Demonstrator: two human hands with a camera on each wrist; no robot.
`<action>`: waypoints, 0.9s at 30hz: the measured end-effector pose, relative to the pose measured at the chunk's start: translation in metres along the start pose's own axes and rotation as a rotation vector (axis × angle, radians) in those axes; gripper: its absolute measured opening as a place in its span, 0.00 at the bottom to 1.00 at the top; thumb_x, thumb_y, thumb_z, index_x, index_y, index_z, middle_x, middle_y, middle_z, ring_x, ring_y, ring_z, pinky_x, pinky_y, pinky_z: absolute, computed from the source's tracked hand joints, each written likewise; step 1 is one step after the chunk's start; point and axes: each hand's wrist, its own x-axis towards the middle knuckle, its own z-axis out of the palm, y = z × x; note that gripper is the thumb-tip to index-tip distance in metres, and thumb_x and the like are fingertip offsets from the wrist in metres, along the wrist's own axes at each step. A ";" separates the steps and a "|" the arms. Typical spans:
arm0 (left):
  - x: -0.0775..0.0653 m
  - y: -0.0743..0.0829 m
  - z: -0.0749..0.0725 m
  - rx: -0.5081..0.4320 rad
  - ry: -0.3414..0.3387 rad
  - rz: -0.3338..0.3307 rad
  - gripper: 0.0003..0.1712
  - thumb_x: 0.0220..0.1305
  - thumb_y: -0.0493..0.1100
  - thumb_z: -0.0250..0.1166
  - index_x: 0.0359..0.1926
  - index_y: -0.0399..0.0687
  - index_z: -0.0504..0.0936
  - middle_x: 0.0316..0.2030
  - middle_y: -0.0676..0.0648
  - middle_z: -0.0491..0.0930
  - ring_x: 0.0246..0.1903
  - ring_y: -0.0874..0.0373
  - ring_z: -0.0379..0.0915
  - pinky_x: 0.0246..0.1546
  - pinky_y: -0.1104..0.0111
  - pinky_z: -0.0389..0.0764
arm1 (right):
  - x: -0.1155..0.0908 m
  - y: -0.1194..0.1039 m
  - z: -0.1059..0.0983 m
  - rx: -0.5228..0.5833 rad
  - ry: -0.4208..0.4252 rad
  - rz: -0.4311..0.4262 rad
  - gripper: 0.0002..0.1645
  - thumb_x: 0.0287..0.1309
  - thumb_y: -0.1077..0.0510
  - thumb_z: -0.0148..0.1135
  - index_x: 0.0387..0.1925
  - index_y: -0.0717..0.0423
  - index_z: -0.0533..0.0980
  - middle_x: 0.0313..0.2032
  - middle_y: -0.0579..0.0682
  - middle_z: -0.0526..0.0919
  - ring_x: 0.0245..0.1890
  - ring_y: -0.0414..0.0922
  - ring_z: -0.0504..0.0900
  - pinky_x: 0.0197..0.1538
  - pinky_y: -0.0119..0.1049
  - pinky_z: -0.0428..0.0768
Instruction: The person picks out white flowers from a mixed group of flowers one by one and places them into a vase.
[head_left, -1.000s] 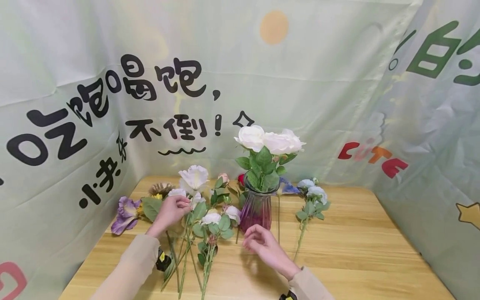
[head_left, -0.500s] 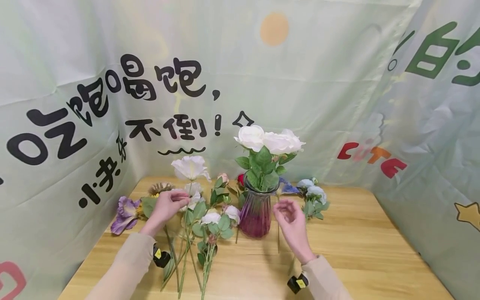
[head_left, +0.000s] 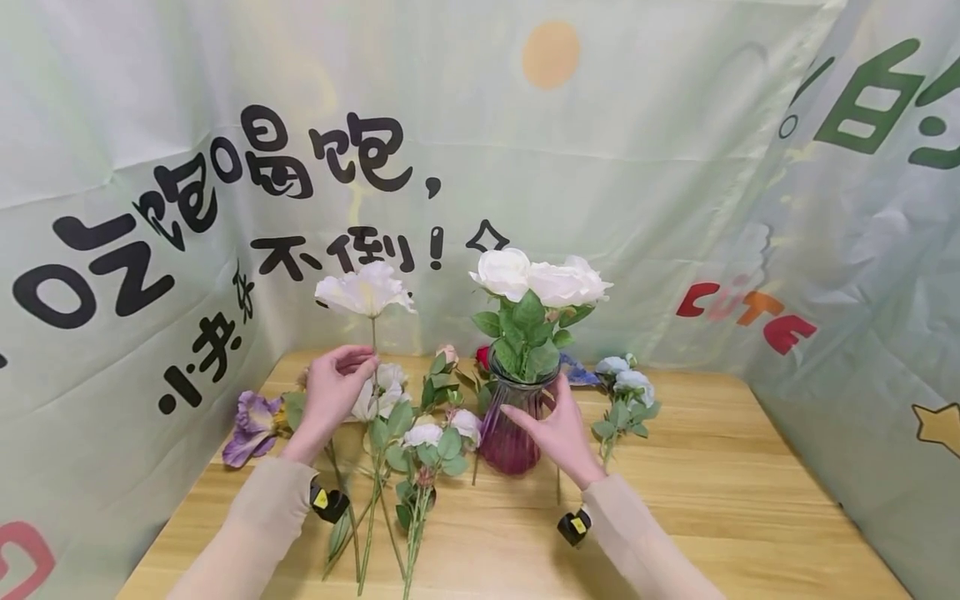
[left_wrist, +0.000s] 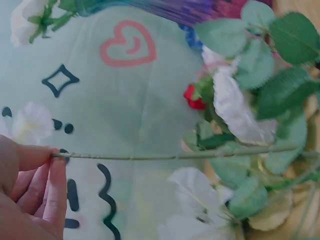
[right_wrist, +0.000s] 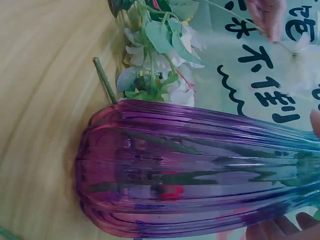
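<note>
My left hand point(head_left: 333, 396) pinches the thin stem point(left_wrist: 125, 157) of a white artificial flower point(head_left: 367, 290) between thumb and fingertips. The bloom stands upright above the hand, and the stem runs down among other flowers. My right hand point(head_left: 561, 437) reaches round the right side of a ribbed glass vase point(head_left: 510, 446), thumb in front and fingers partly hidden behind its upper part. The glass shades from clear grey-blue to purple-pink at the base. White roses point(head_left: 567, 282) with green leaves stand in it, their stems showing through the glass point(right_wrist: 200, 175).
Several white flowers point(head_left: 422, 435) with long stems lie left of the vase. A purple flower point(head_left: 251, 429) lies at the table's left edge, pale blue flowers point(head_left: 633, 387) at the right. Red and blue blooms point(head_left: 577, 371) lie behind the vase. Printed cloth point(head_left: 637, 167) surrounds the wooden table point(head_left: 697, 467).
My left hand has lifted the white flower up out of the pile. My right hand has swung out to the right, then come in round the vase.
</note>
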 end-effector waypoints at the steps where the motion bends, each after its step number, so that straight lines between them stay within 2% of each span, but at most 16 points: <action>1: 0.000 0.004 0.001 -0.014 0.013 0.010 0.14 0.62 0.45 0.65 0.44 0.41 0.82 0.40 0.43 0.83 0.38 0.54 0.78 0.37 0.77 0.77 | 0.002 0.001 0.002 -0.022 0.006 -0.008 0.65 0.40 0.38 0.73 0.72 0.56 0.48 0.66 0.58 0.64 0.63 0.55 0.65 0.63 0.51 0.67; 6: 0.002 0.025 0.003 -0.099 0.052 0.046 0.15 0.61 0.45 0.65 0.45 0.42 0.82 0.41 0.44 0.83 0.38 0.57 0.78 0.38 0.78 0.78 | 0.009 0.010 0.008 -0.059 0.038 -0.099 0.43 0.43 0.43 0.74 0.59 0.53 0.67 0.52 0.53 0.78 0.52 0.49 0.77 0.56 0.47 0.75; 8: 0.004 0.033 0.003 -0.146 0.085 0.070 0.15 0.61 0.45 0.66 0.46 0.41 0.81 0.41 0.44 0.83 0.37 0.59 0.78 0.37 0.78 0.79 | 0.010 0.013 0.009 -0.070 0.047 -0.127 0.40 0.43 0.42 0.74 0.57 0.53 0.70 0.50 0.52 0.80 0.49 0.48 0.79 0.53 0.45 0.77; 13: 0.010 0.055 0.004 -0.275 0.172 0.135 0.14 0.59 0.42 0.67 0.44 0.39 0.81 0.39 0.42 0.82 0.35 0.61 0.79 0.36 0.77 0.80 | 0.012 0.013 0.013 -0.120 0.061 -0.196 0.40 0.42 0.38 0.72 0.55 0.51 0.71 0.48 0.50 0.81 0.47 0.46 0.80 0.50 0.43 0.79; 19: 0.012 0.079 0.012 -0.342 0.202 0.230 0.14 0.60 0.40 0.66 0.44 0.36 0.80 0.39 0.42 0.82 0.33 0.61 0.79 0.34 0.76 0.80 | 0.014 0.014 0.021 -0.237 0.165 -0.281 0.43 0.39 0.36 0.73 0.55 0.52 0.71 0.43 0.52 0.84 0.40 0.47 0.83 0.45 0.42 0.81; 24: 0.018 0.101 0.018 -0.427 0.251 0.312 0.14 0.60 0.40 0.66 0.42 0.33 0.80 0.36 0.44 0.83 0.33 0.58 0.80 0.37 0.73 0.82 | 0.014 0.015 0.024 -0.264 0.225 -0.312 0.43 0.37 0.36 0.74 0.53 0.53 0.72 0.41 0.53 0.85 0.38 0.48 0.83 0.42 0.43 0.82; 27: 0.021 0.115 0.022 -0.488 0.255 0.349 0.13 0.59 0.39 0.66 0.40 0.32 0.80 0.34 0.44 0.83 0.32 0.56 0.80 0.36 0.71 0.82 | 0.013 0.017 0.025 -0.283 0.247 -0.326 0.43 0.38 0.35 0.74 0.52 0.55 0.73 0.39 0.54 0.85 0.36 0.49 0.84 0.40 0.42 0.82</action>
